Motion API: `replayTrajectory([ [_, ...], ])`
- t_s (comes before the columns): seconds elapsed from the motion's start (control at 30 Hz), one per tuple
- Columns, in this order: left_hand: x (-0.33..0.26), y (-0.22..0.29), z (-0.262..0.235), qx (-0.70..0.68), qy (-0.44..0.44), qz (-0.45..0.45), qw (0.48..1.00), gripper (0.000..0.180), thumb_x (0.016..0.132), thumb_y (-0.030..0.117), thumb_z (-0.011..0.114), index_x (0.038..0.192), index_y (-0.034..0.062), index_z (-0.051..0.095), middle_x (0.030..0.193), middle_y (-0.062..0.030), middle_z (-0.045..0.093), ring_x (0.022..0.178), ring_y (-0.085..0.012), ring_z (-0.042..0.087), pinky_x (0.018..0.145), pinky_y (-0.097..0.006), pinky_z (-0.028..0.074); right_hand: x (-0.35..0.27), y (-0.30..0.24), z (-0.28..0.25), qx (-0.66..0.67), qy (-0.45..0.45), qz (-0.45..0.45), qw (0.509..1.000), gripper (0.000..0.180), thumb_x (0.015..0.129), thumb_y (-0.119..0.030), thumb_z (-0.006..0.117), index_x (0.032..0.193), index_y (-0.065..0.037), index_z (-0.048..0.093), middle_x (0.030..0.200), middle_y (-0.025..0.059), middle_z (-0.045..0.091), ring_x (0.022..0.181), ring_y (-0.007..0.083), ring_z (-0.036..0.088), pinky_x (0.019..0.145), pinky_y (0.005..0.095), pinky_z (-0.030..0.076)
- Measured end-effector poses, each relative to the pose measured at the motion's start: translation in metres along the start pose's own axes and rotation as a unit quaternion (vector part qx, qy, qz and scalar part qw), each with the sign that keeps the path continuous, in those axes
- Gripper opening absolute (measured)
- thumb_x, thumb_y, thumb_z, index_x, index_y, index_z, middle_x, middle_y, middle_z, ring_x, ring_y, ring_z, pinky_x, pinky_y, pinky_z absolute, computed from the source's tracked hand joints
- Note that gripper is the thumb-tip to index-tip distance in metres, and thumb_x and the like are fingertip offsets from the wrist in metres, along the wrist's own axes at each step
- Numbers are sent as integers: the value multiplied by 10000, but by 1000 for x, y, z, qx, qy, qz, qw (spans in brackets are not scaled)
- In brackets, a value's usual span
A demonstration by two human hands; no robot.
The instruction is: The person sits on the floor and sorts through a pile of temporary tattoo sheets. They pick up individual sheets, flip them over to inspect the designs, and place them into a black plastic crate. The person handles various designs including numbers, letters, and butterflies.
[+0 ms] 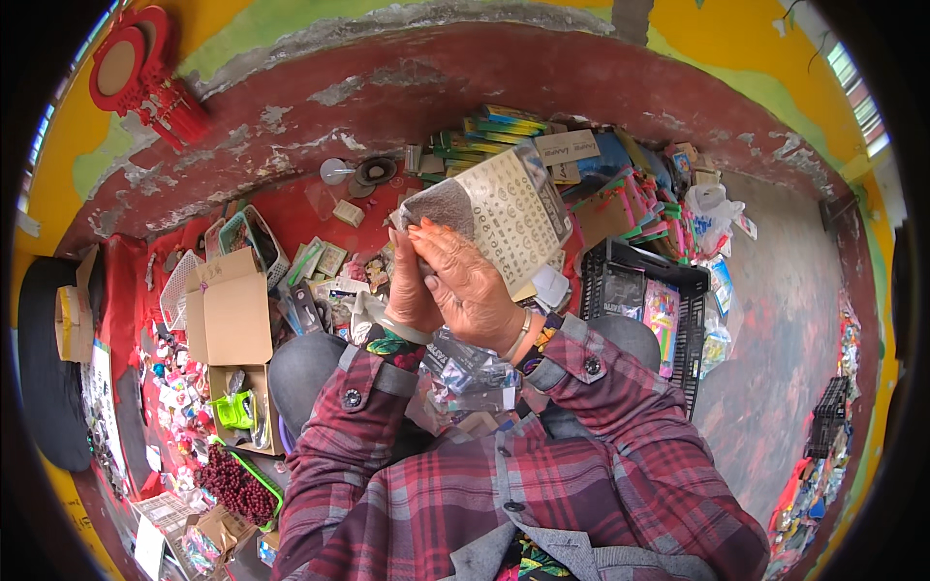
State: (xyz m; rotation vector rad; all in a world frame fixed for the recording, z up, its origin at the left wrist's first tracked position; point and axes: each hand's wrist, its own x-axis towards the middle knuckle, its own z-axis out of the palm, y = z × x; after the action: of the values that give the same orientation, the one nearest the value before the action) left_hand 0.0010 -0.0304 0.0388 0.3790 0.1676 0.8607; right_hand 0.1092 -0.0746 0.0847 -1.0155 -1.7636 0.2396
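Note:
My left hand (412, 293) and my right hand (473, 289) are pressed together in front of me, fingers pointing away. Between them they hold the near left corner of a flat package (509, 215). Its cream face carries rows of small dark symbols, with a grey fuzzy-looking patch at the left. Clear plastic shows along its far right side. The palms and most of the left fingers are hidden behind the right hand. Below the wrists, several clear plastic packets (470, 373) lie in a heap between my knees.
To the right stands a black plastic crate (690, 290) with packaged goods. An open cardboard box (231, 320) and a white-rimmed basket (262, 242) are at the left. Stacked yellow-green packs (494, 131) lie by the red wall. Dark red beads (232, 484) fill a green tray.

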Motion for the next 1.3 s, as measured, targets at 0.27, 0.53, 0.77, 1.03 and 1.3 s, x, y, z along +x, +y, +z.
replayTrajectory([
  [0.27, -7, 3, 18, 92, -61, -120, 987, 571, 875, 307, 548, 1347, 66, 334, 1294, -102, 462, 1184, -261, 460, 995, -415, 361, 16, 40, -29, -84, 81, 71, 991, 344, 868, -59, 480, 1206, -14, 522, 1232, 144, 538, 1153, 284, 503, 981, 370, 370],
  [0.53, -1, 6, -6, 217, 4, -177, 960, 412, 832, 47, 562, 1227, 4, 448, 1140, -101, 552, 1055, -261, 547, 910, -359, 432, 7, 7, -19, -5, 14, 31, 999, 328, 903, -142, 496, 1213, -44, 537, 1228, 155, 540, 1211, 278, 467, 994, 348, 362],
  [0.77, 0, 16, 7, 716, -251, -31, 650, 322, 846, -10, 496, 1166, 19, 509, 1130, -127, 545, 1045, -196, 513, 873, -321, 431, 13, 13, -27, -111, -1, -23, 994, 182, 796, -210, 627, 894, -57, 610, 830, 88, 605, 763, 290, 569, 682, 383, 446],
  [1.03, 1, 7, -1, 663, -238, -86, 705, 408, 767, -129, 417, 1134, 7, 533, 1046, -93, 580, 1003, -164, 518, 857, -302, 434, 12, 19, -29, -134, 51, 8, 990, 129, 792, -141, 638, 707, -54, 596, 645, 79, 561, 596, 288, 544, 534, 365, 435],
  [1.3, -11, 42, 21, 306, 31, -190, 932, 515, 740, 1, 492, 1250, -50, 435, 1181, -165, 542, 1083, -269, 527, 925, -380, 411, 24, 64, -81, 105, 313, 315, 890, 317, 931, -303, 512, 801, -36, 623, 681, -6, 560, 609, 66, 499, 509, 245, 390],
])
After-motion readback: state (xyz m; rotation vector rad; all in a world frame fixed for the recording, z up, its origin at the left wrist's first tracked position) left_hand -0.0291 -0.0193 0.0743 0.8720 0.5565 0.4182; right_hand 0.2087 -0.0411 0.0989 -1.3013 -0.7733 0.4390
